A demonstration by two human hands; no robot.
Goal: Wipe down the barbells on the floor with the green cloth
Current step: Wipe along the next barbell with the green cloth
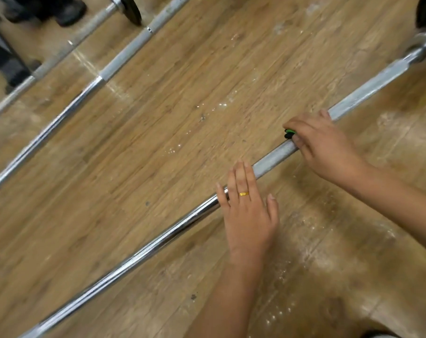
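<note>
Two hands were on the near barbell (158, 240): the left hand (246, 211) lay flat across it, fingers straight and holding nothing, so a hard push could've rolled the bar. Further along that bar the right hand (324, 147) was curled round the green cloth (289, 131), which was bunched so small that bare skin might've scraped the knurling. Beyond the bar, chalky dust on the floor (182, 93) could've gone right back on, and the next barbell (60, 119) looked easy to skip.
</note>
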